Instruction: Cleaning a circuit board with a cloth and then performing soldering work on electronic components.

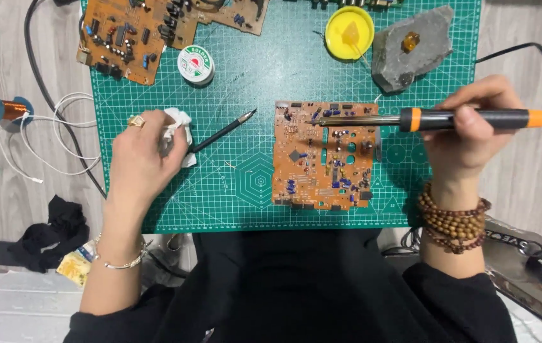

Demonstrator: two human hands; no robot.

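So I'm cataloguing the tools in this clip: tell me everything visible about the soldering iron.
The soldering iron has a black handle with two orange bands and a long, thin metal shaft ending in a tip. It lies nearly level, tip pointing left. The right hand grips the handle, fingers wrapped over it. The shaft hangs over the top edge of the small orange circuit board; whether the tip touches the board cannot be told.

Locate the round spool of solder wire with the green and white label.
In the head view, the spool of solder wire stands on the green cutting mat, upper left, just right of the large brown circuit board and above the left hand.
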